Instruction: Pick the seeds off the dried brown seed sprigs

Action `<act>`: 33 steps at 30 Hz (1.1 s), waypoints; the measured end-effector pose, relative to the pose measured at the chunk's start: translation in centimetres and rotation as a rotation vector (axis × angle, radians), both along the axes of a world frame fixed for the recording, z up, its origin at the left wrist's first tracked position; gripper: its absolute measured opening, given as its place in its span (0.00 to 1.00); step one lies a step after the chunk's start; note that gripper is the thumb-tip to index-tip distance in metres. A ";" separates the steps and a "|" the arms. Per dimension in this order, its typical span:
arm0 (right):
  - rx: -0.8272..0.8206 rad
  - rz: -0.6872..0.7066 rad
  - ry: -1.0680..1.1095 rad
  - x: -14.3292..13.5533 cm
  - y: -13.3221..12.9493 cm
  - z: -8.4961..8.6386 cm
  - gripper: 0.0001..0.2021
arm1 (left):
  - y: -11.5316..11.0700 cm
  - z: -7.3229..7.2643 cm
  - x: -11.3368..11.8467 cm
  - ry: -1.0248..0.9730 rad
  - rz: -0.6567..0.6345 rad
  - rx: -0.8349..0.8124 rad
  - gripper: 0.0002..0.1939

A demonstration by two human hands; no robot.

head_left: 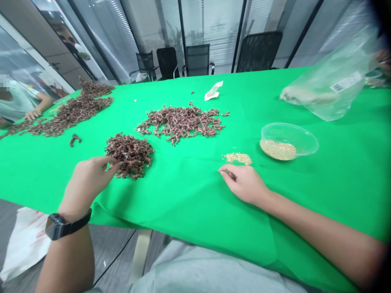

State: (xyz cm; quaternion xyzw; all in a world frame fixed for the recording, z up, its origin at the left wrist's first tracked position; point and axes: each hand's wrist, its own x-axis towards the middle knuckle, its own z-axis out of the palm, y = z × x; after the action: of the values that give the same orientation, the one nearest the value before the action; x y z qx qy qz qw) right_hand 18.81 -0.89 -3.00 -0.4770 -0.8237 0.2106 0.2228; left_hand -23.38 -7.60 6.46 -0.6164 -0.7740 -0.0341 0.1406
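The grip of the left hand (91, 179) meets the near-left dried-stalk mound (132, 152); pinching or not, I cannot tell. The right hand (244, 183) presses fingertips together beside pale grains (238, 158). Picking seems underway, calling for a light pinch.

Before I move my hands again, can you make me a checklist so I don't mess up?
1. Left hand at the near brown pile: ok.
2. Right hand close to the little pale heap: ok.
3. Right hand holding something: cannot tell, its fingers are curled in.
4. Clear bowl standing upright: ok.
5. All pale bits inside the bowl: not ok, the little heap lies on the green cloth.
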 end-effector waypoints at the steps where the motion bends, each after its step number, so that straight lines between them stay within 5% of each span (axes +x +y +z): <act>1: -0.001 0.000 0.000 0.0 0.0 0.0 0.13 | 0.0 0.0 0.0 0.003 -0.002 0.000 0.18; 13: 0.004 0.004 0.004 -0.2 0.1 -0.2 0.13 | -0.9 0.7 1.2 0.060 -0.018 0.084 0.18; 20: 0.004 0.005 0.008 -0.7 0.2 0.3 0.13 | -0.8 -1.2 4.5 -0.096 -0.282 -0.153 0.19; 27: 0.008 0.010 0.004 -0.4 0.0 0.5 0.13 | 0.3 -4.7 7.4 0.083 -0.100 -0.083 0.18; 33: -0.002 0.009 0.012 0.2 0.2 0.0 0.13 | 0.9 -5.7 8.8 0.180 -0.015 -0.109 0.18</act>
State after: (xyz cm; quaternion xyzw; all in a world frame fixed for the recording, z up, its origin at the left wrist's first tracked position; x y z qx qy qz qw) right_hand 19.00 -0.69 -3.02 -0.4721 -0.8244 0.2154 0.2261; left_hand -14.61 -6.71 0.81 -0.6295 -0.7543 0.0626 0.1756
